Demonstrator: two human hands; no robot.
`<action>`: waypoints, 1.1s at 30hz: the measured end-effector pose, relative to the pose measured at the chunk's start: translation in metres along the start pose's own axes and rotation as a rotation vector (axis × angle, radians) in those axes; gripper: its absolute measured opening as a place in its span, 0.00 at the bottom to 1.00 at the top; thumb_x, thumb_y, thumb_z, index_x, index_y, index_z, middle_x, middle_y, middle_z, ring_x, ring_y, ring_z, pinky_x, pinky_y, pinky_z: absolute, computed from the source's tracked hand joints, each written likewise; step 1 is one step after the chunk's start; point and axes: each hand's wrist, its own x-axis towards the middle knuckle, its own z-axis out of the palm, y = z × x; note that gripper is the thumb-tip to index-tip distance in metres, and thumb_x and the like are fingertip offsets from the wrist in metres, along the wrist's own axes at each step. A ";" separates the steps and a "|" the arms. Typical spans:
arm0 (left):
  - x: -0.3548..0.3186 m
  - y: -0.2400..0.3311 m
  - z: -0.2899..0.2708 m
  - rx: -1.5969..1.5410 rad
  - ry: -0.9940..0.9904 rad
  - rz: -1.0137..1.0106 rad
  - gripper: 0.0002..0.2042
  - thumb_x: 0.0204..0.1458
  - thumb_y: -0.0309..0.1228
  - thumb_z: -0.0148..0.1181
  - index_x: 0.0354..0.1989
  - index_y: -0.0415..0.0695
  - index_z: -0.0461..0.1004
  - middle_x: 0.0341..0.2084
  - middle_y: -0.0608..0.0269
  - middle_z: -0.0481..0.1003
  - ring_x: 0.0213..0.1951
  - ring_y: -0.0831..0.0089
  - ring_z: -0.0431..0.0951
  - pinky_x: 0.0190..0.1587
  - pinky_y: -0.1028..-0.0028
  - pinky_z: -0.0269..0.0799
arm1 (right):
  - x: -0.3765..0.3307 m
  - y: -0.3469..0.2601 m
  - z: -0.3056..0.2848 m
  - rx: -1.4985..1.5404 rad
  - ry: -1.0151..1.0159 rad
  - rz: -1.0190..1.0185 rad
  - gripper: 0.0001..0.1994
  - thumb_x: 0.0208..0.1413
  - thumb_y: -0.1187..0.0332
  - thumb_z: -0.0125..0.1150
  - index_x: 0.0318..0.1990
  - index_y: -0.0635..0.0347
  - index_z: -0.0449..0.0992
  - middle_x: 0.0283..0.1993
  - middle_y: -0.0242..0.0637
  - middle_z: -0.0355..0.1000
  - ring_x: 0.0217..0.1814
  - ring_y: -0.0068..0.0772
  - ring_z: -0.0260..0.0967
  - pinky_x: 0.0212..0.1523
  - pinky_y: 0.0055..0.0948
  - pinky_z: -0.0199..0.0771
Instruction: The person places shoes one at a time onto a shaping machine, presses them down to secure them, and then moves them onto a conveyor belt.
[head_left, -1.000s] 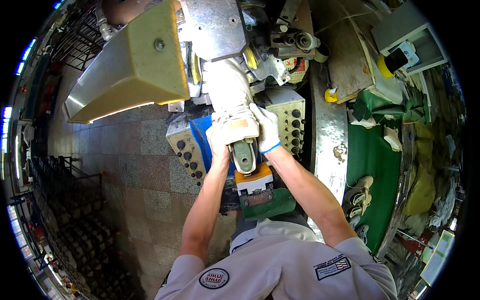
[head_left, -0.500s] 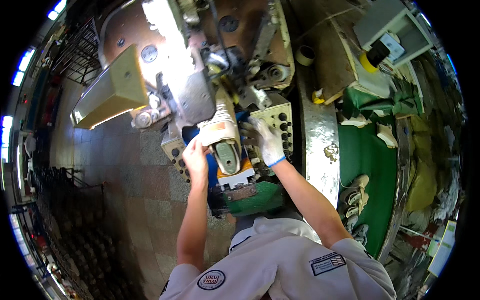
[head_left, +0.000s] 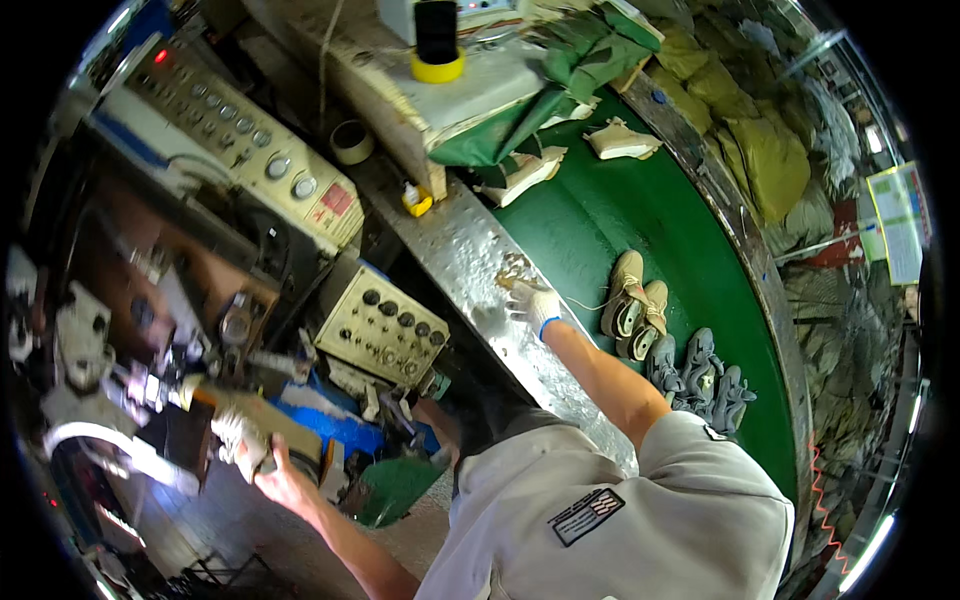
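Observation:
My bare left hand (head_left: 275,478) is closed on a beige laced shoe (head_left: 238,436), at the lower left beside the machine. The hand hides part of the shoe. My right hand (head_left: 535,305), in a white glove with a blue cuff, reaches over the worn metal ledge (head_left: 565,375) with its fingers apart and nothing in them. Just beyond it, on a green conveyor belt (head_left: 680,265), lie tan shoes (head_left: 622,292). Several dark grey shoes (head_left: 700,355) are grouped nearer to me on the same belt.
Left of the ledge stand a control box with black knobs (head_left: 385,322) and a long gauge panel (head_left: 230,130). A yellow tape roll (head_left: 438,66) lies on the far bench. Pale shoe parts (head_left: 620,140) sit farther along the belt. Olive sacks (head_left: 765,155) line the right side.
The view has swung right toward the belt. My left hand has moved the shoe away from the machine's middle, leftward. My gloved right hand has gone from beside the shoe to over the ledge.

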 end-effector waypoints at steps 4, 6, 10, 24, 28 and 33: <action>0.003 -0.005 0.003 0.202 0.031 0.042 0.29 0.54 0.37 0.66 0.62 0.35 0.71 0.58 0.47 0.73 0.55 0.54 0.72 0.61 0.59 0.65 | 0.126 -0.043 -0.044 0.024 0.160 -0.003 0.26 0.61 0.56 0.59 0.61 0.65 0.67 0.58 0.52 0.71 0.54 0.54 0.71 0.53 0.59 0.71; 0.000 0.022 0.011 0.242 -0.025 -0.033 0.28 0.55 0.37 0.65 0.61 0.35 0.72 0.57 0.47 0.74 0.55 0.54 0.73 0.61 0.58 0.65 | 0.170 -0.085 -0.040 -0.058 0.274 -0.116 0.29 0.55 0.55 0.69 0.54 0.72 0.73 0.52 0.56 0.75 0.50 0.53 0.74 0.49 0.56 0.75; 0.023 -0.040 -0.013 0.250 0.006 0.133 0.26 0.53 0.31 0.66 0.60 0.33 0.73 0.54 0.49 0.76 0.51 0.59 0.75 0.59 0.63 0.68 | 0.271 -0.167 -0.025 -0.403 0.524 -0.342 0.32 0.46 0.50 0.74 0.46 0.76 0.78 0.45 0.57 0.78 0.49 0.48 0.77 0.49 0.51 0.77; 0.012 -0.042 -0.015 0.353 0.011 0.184 0.26 0.54 0.28 0.65 0.62 0.32 0.70 0.58 0.50 0.73 0.55 0.59 0.73 0.61 0.63 0.66 | 0.067 -0.100 -0.032 0.425 -0.476 -0.291 0.32 0.50 0.69 0.73 0.64 0.62 0.68 0.59 0.42 0.73 0.60 0.43 0.72 0.64 0.45 0.71; 0.012 -0.015 -0.004 0.151 0.007 -0.046 0.26 0.53 0.33 0.70 0.59 0.33 0.73 0.51 0.54 0.78 0.47 0.64 0.77 0.55 0.66 0.71 | -0.069 -0.051 0.016 0.765 -0.538 0.074 0.30 0.59 0.54 0.64 0.65 0.57 0.67 0.60 0.44 0.73 0.61 0.46 0.71 0.65 0.49 0.71; 0.028 -0.037 -0.027 -0.106 -0.104 -0.112 0.22 0.46 0.23 0.72 0.53 0.38 0.76 0.45 0.61 0.79 0.44 0.71 0.78 0.52 0.70 0.72 | -0.137 0.023 0.096 0.456 -0.754 0.130 0.25 0.64 0.53 0.59 0.60 0.62 0.71 0.52 0.47 0.77 0.51 0.44 0.77 0.54 0.45 0.79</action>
